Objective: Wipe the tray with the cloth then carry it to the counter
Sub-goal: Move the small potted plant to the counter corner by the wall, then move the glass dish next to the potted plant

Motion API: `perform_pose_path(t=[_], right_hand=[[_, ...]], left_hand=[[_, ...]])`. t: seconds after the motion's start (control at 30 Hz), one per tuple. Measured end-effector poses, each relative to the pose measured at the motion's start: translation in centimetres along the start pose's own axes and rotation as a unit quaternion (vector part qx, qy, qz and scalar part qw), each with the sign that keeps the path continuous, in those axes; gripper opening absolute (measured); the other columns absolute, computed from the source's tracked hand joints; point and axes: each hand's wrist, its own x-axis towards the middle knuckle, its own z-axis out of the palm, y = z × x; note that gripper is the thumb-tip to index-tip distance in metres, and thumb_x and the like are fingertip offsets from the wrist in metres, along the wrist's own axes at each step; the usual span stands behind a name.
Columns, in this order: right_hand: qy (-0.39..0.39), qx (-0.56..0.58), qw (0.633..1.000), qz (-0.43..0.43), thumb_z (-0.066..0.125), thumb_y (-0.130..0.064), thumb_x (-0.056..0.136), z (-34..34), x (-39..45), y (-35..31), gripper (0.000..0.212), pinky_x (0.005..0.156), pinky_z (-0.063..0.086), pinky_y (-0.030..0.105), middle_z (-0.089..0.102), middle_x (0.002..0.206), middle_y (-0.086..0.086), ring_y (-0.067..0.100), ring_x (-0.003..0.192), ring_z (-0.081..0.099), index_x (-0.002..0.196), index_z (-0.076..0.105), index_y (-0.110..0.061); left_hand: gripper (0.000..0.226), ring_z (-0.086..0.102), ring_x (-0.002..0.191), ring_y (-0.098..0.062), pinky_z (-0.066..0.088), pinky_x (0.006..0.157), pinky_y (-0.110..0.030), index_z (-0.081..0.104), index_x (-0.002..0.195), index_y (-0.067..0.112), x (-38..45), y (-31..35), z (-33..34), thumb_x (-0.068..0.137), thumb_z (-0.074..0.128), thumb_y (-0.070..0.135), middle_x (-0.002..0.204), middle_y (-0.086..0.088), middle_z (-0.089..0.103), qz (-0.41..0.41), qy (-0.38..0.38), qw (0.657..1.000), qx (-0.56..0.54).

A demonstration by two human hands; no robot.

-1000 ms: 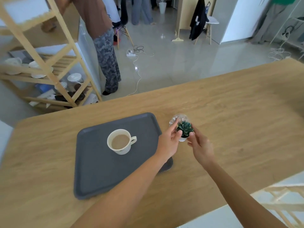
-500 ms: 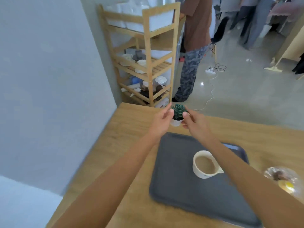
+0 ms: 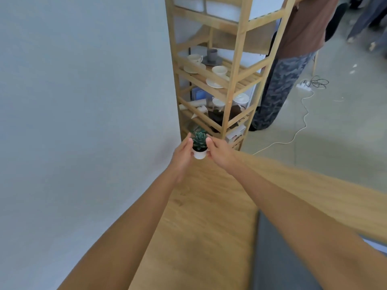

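Observation:
A small green succulent in a white pot point(image 3: 199, 146) is held between both hands at the far left corner of the wooden table point(image 3: 201, 216). My left hand point(image 3: 181, 154) presses its left side and my right hand point(image 3: 219, 152) its right side. Whether the pot rests on the table or hangs just above it I cannot tell. The dark grey tray point(image 3: 272, 254) shows only as a strip at the lower right, partly under my right forearm. No cloth is in view, and the cup on the tray is out of frame.
A wooden shelf rack point(image 3: 228, 80) with cups, saucers and jars stands just beyond the table's corner. A person in patterned trousers point(image 3: 278, 88) stands beside it. A white cable point(image 3: 301, 122) runs over the floor. A pale wall point(image 3: 83, 101) fills the left.
Both hands carried the potted succulent from beside the tray's right side across to the table's far left corner. The view swung left, so the cup and most of the tray left the frame.

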Motion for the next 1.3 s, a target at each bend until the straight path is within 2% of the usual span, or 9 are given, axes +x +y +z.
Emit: perform_pose_path(t=[0.17,0.3,0.43,0.63,0.9,1.0,1.13,1.2,1.3], right_hand=[[-0.002,-0.014,1.0,0.011,0.03,-0.046,0.098,1.3,3.4,0.4,0.054,0.104,0.043,0.048,0.056,0.139,0.003,0.03,0.117,0.058,0.14,0.047,-0.018],[-0.026,-0.017,0.999,0.019,0.029,-0.047,0.099,0.9,3.1,0.5,0.057,0.097,0.041,0.041,0.047,0.106,-0.002,0.017,0.101,0.045,0.148,0.032,-0.018],[-0.044,-0.007,0.998,0.039,0.029,-0.051,0.098,-2.5,0.6,-0.6,0.065,0.11,0.039,0.049,0.044,0.147,0.005,0.027,0.128,0.048,0.153,0.015,-0.02],[0.033,0.007,0.999,0.011,0.034,-0.044,0.099,-12.3,-8.5,-1.7,0.059,0.106,0.042,0.05,0.047,0.144,0.013,0.03,0.126,0.051,0.151,0.02,-0.021],[0.181,0.072,0.979,0.058,0.047,-0.031,0.098,-26.0,-28.7,6.6,0.046,0.085,0.055,0.049,0.062,0.116,0.026,0.027,0.088,0.062,0.142,0.041,-0.016],[0.229,0.093,0.963,0.107,0.049,-0.024,0.098,-30.2,-36.7,12.0,0.043,0.069,0.054,0.031,0.06,0.1,0.022,0.023,0.086,0.059,0.138,0.045,-0.011],[0.312,0.076,0.928,0.186,0.052,-0.018,0.096,-33.7,-45.8,20.2,0.035,0.07,0.049,0.027,0.059,0.09,0.006,0.02,0.079,0.058,0.13,0.053,-0.007],[0.327,0.064,0.914,0.229,0.05,-0.016,0.096,-33.9,-48.9,23.7,0.035,0.07,0.045,0.021,0.063,0.109,0.009,0.018,0.089,0.056,0.13,0.055,-0.006],[0.293,0.047,0.91,0.291,0.047,-0.021,0.097,-32.7,-51.3,27.7,0.04,0.091,0.039,0.025,0.057,0.134,0.012,0.027,0.119,0.054,0.136,0.051,-0.012]], left_hand=[[0.05,0.043,0.134,-0.018,0.036,0.095,-0.028,0.021,0.149,0.036,2.8,-1.0,-0.6,0.1,0.031,0.045,0.152,0.002,0.038,-0.031,0.006,0.999,-0.033],[0.056,0.032,0.141,-0.02,0.03,0.108,-0.038,0.016,0.15,0.037,2.8,-0.8,-0.2,0.098,0.033,0.049,0.157,0.003,0.028,-0.054,-0.01,0.998,-0.028],[0.067,0.014,0.148,-0.023,0.02,0.116,-0.044,0.003,0.153,0.026,0.3,1.1,2.3,0.097,0.029,0.053,0.162,0.002,0.008,-0.057,0.058,0.995,0.063],[0.074,0.006,0.148,-0.021,0.015,0.117,-0.044,0.009,0.153,0.018,-6.8,4.9,9.8,0.095,0.04,0.051,0.162,-0.004,-0.001,0.026,0.101,0.99,0.1],[0.055,0.029,0.133,-0.001,0.026,0.112,-0.029,0.035,0.144,0.024,-20.2,5.6,27.8,0.094,0.053,0.036,0.15,0.007,0.033,0.223,-0.098,0.964,0.103],[0.05,0.034,0.128,0.001,0.029,0.112,-0.031,0.041,0.141,0.03,-24.5,2.9,35.7,0.093,0.054,0.035,0.148,0.008,0.038,0.192,-0.22,0.947,0.13],[0.049,0.038,0.133,-0.009,0.031,0.108,-0.03,0.039,0.142,0.032,-28.6,-1.7,44.2,0.095,0.052,0.035,0.151,0.006,0.036,0.107,-0.333,0.919,0.18],[0.051,0.03,0.141,-0.015,0.029,0.111,-0.033,0.034,0.145,0.031,-29.7,-3.8,47.0,0.097,0.047,0.035,0.155,0.004,0.031,0.052,-0.346,0.915,0.198],[0.053,0.026,0.143,-0.018,0.028,0.11,-0.033,0.025,0.149,0.029,-30.3,-6.2,49.4,0.099,0.04,0.036,0.158,0.005,0.025,0.001,-0.339,0.914,0.223]])
